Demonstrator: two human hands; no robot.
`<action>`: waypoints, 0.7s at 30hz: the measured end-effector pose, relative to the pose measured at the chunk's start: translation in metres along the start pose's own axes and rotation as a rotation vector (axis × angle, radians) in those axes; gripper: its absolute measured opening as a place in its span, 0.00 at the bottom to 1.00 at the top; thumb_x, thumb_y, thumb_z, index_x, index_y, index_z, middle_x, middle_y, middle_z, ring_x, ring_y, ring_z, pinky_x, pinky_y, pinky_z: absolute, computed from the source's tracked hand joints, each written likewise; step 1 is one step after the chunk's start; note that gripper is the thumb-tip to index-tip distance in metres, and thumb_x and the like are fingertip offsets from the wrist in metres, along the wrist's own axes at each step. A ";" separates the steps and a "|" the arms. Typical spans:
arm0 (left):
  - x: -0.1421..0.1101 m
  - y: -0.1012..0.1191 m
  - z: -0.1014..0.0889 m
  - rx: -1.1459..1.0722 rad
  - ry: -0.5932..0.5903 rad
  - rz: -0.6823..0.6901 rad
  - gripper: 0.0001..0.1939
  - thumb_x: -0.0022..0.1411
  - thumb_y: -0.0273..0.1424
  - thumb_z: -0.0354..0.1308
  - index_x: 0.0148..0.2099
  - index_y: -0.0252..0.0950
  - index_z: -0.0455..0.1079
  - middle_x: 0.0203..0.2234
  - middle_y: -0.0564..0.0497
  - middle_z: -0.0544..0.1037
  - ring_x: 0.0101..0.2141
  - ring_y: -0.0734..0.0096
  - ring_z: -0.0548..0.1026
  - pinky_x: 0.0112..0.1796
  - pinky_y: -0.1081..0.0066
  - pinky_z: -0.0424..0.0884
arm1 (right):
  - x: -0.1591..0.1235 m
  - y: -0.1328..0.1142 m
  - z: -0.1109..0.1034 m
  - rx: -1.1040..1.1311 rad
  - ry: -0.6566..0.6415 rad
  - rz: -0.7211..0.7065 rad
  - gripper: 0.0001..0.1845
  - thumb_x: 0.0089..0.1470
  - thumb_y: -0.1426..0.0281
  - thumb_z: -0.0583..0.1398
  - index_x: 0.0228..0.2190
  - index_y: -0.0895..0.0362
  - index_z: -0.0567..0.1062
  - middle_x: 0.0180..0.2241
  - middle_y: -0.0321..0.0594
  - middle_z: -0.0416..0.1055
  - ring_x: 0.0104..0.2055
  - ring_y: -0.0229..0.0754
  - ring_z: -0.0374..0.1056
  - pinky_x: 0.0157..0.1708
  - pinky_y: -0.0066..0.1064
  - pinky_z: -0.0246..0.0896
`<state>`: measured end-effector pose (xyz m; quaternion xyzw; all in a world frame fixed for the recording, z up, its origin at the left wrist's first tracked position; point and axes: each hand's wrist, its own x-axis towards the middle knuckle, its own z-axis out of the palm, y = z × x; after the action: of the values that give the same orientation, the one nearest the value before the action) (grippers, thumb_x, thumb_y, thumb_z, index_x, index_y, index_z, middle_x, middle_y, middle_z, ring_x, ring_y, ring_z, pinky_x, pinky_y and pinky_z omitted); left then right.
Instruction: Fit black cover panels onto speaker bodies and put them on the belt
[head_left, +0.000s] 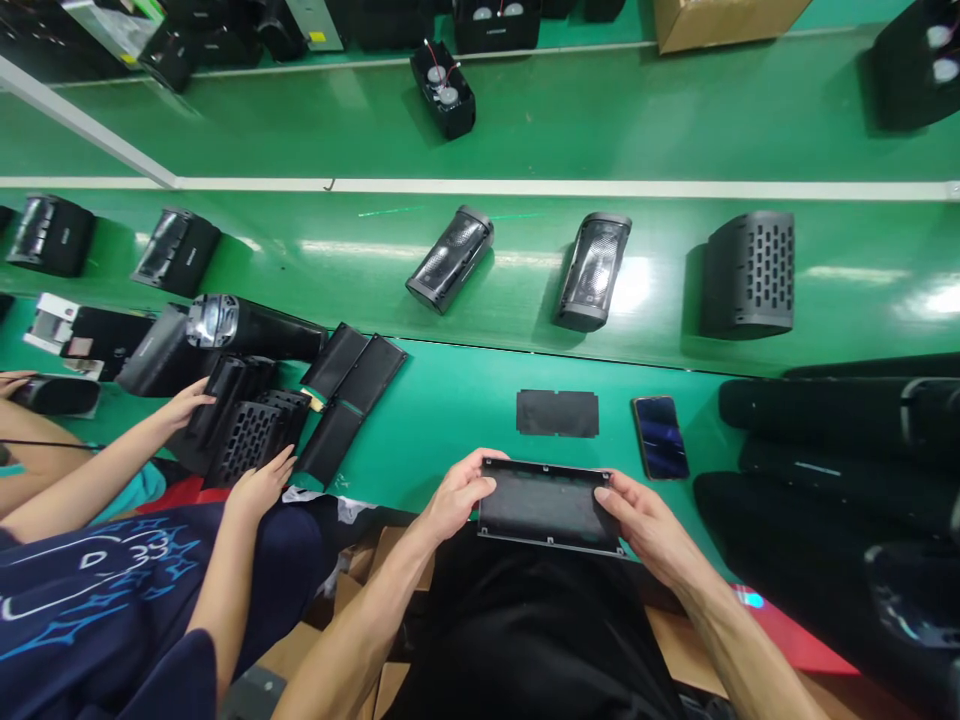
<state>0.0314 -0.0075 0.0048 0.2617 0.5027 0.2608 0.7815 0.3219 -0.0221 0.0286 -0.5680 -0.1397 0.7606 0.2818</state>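
Observation:
I hold a flat black rectangular panel (551, 505) with a raised rim just above my lap, at the near edge of the green table. My left hand (457, 495) grips its left end, thumb on top. My right hand (645, 520) grips its right end, thumb resting on the upper right corner. A thin dark rectangular sheet (557, 413) lies flat on the table just beyond the panel. A phone (660, 436) with a dark screen lies to the right of that sheet.
Black speaker housings (450, 260) (592, 270) (750, 275) stand on the green conveyor belt beyond. Long black parts (840, 410) are stacked at the right. At the left, a co-worker's hands (259, 485) rest on a pile of black grilles (255, 430).

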 end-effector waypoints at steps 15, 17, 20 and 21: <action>0.003 0.000 -0.004 0.021 -0.014 -0.012 0.26 0.59 0.32 0.59 0.59 0.36 0.70 0.28 0.55 0.73 0.28 0.72 0.68 0.31 0.73 0.62 | 0.002 0.000 0.003 -0.045 -0.016 -0.004 0.20 0.51 0.52 0.72 0.37 0.52 0.77 0.31 0.36 0.78 0.30 0.42 0.72 0.34 0.32 0.68; 0.002 0.001 -0.004 0.007 -0.025 0.003 0.27 0.56 0.29 0.58 0.59 0.36 0.70 0.29 0.54 0.73 0.27 0.73 0.68 0.31 0.74 0.61 | 0.001 0.000 0.002 -0.023 -0.022 0.011 0.19 0.52 0.53 0.72 0.39 0.52 0.78 0.32 0.36 0.79 0.31 0.42 0.72 0.35 0.32 0.68; 0.001 0.004 -0.002 0.028 -0.037 0.007 0.30 0.53 0.26 0.56 0.60 0.36 0.69 0.27 0.56 0.70 0.25 0.76 0.64 0.28 0.74 0.58 | 0.001 0.002 -0.002 -0.012 -0.042 0.018 0.19 0.55 0.54 0.71 0.42 0.51 0.78 0.34 0.37 0.79 0.31 0.43 0.72 0.35 0.32 0.68; 0.000 0.006 -0.002 0.048 -0.038 0.008 0.31 0.52 0.25 0.56 0.60 0.36 0.70 0.26 0.57 0.69 0.24 0.76 0.62 0.28 0.74 0.56 | 0.002 0.003 -0.003 -0.023 -0.047 0.012 0.20 0.55 0.53 0.70 0.43 0.51 0.78 0.33 0.37 0.79 0.32 0.43 0.72 0.36 0.33 0.68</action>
<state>0.0289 -0.0030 0.0080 0.2872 0.4928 0.2469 0.7834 0.3237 -0.0235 0.0250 -0.5539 -0.1514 0.7737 0.2675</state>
